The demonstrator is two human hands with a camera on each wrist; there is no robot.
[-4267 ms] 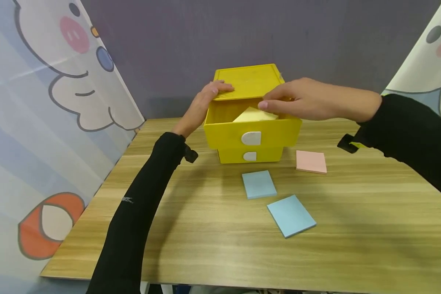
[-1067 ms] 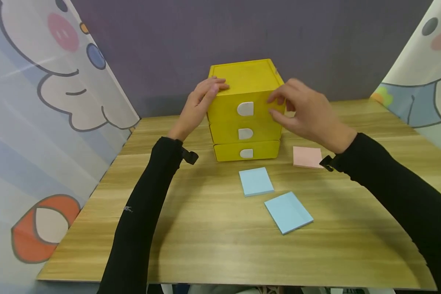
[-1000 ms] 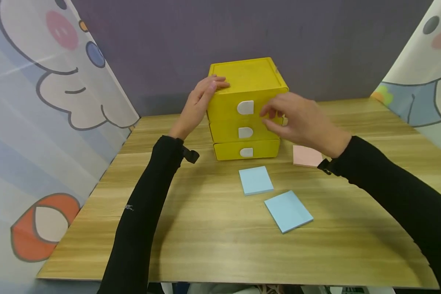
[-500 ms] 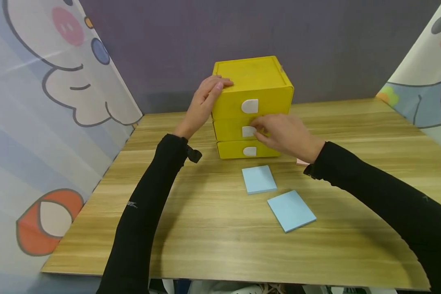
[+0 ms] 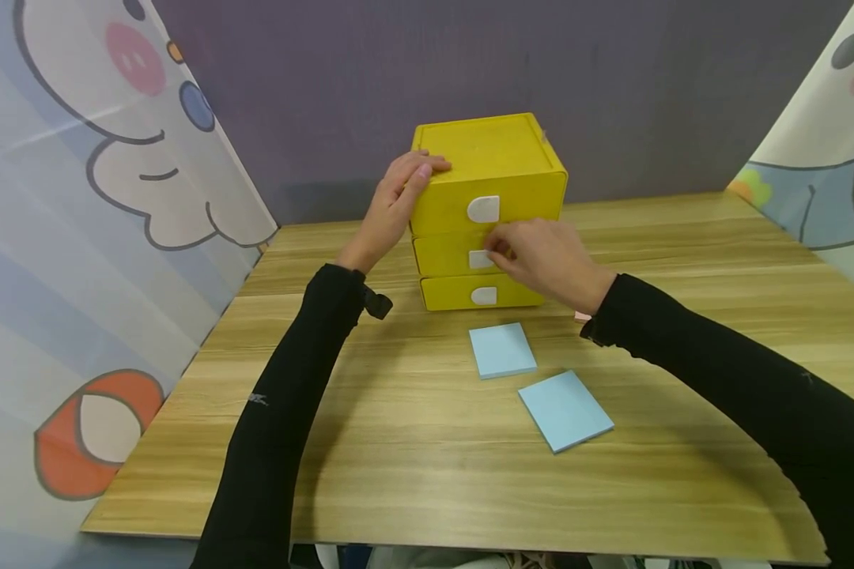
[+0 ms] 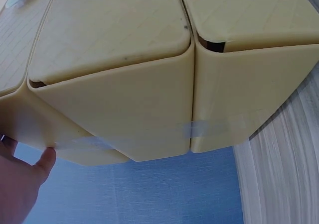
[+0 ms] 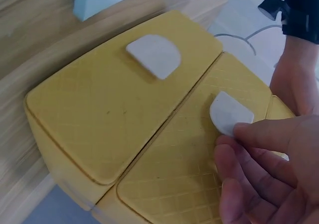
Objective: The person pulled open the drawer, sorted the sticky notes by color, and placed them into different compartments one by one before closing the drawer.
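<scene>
Left hand (image 5: 391, 209) steadying yellow three-drawer box (image 5: 489, 162), right hand (image 5: 544, 261) pinching middle white tab (image 5: 479, 259).

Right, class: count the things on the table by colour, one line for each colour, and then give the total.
Yellow: 1, the drawer box with three drawers, held by the left hand and the right hand.
Blue: 2, the near note pad and the far note pad.
Pink: 1, a pad corner showing behind the right wrist.
Total: 4.
</scene>
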